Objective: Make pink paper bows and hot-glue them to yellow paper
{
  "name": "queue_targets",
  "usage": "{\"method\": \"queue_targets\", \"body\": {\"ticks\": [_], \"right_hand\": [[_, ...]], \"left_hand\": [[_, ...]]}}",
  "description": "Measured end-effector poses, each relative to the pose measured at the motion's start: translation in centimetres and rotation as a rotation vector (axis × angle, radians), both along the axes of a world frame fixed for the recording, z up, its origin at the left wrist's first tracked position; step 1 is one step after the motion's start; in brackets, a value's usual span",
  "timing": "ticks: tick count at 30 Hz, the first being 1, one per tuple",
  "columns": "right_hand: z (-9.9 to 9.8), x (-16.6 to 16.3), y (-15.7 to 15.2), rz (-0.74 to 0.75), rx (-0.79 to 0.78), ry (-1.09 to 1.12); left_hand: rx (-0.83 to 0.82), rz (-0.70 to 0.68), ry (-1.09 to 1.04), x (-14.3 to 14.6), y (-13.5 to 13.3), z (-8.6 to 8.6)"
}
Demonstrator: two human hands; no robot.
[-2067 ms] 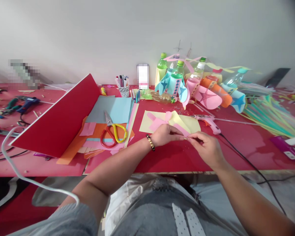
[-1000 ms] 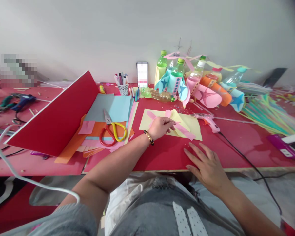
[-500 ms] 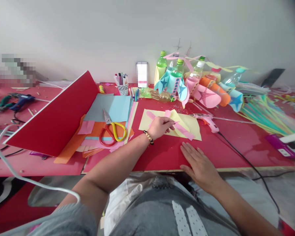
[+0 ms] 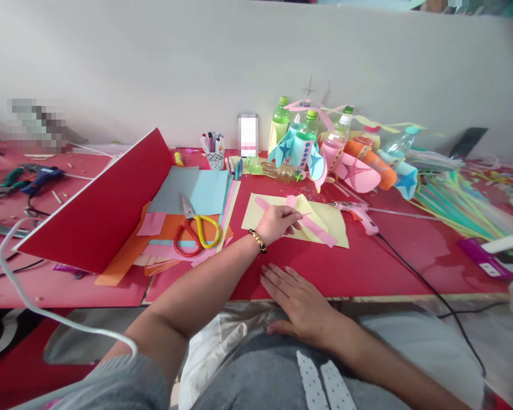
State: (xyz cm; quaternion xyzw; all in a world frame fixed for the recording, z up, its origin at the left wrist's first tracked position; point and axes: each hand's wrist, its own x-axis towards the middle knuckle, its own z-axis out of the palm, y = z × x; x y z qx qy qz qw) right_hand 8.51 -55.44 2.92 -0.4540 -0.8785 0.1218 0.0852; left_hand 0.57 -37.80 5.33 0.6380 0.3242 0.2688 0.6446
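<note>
My left hand (image 4: pixel 279 222), a beaded bracelet at its wrist, is closed in a pinch on a thin pink paper strip (image 4: pixel 306 215) that pokes out past the fingertips. It hovers over pale yellow paper sheets (image 4: pixel 340 229), on which longer pink paper strips (image 4: pixel 322 233) lie crossed. Flat, with fingers stretched out, my right hand (image 4: pixel 301 302) rests at the front edge of the red table (image 4: pixel 248 273). A pink glue gun (image 4: pixel 363 217) lies to the right of the yellow paper, its nozzle close to the paper's edge.
Red-and-yellow-handled scissors (image 4: pixel 194 230) lie on coloured paper at left, beside a leaning red board (image 4: pixel 98 210). Several bottle rockets (image 4: pixel 310 142) stand at the back, near a phone (image 4: pixel 248 134) and a pen cup (image 4: pixel 215 156). Coloured strips (image 4: pixel 457 199) are heaped at right.
My right hand has slid left along the table's front edge, nearer my left forearm. My left hand keeps its pinch over the yellow paper. The view has tilted slightly upward.
</note>
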Motion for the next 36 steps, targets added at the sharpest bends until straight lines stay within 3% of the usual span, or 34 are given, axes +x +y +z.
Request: {"method": "queue_targets", "body": {"ticks": [4,7,10,13,19,27,36], "right_hand": [[-0.5,4.4,-1.9,-0.135,0.035,-0.016],[-0.3,9.0,-2.7,-0.375,0.086,-0.004],[1.0,12.1,-2.2,-0.62,0.195,0.15],[2.8,12.3,-0.1,-0.73,0.279,0.271],[4.3,9.5,6.2,-0.685,0.086,0.507],[5.5,9.7,12.6,-0.464,-0.095,0.569],[3.8,11.8,14.7,-0.493,-0.202,0.726]], "left_hand": [[-0.025,0.01,-0.003,0.0,0.0,0.0],[-0.024,0.002,-0.022,0.0,-0.1,-0.1],[-0.006,-0.039,-0.02,0.2,-0.3,-0.3],[0.024,-0.109,-0.023,0.4,-0.6,-0.6],[0.001,-0.203,-0.058,0.2,-0.5,-0.9],[-0.04,-0.081,-0.015,-0.5,1.0,-0.6],[0.033,0.005,0.074,-1.0,2.2,-0.8]]}}
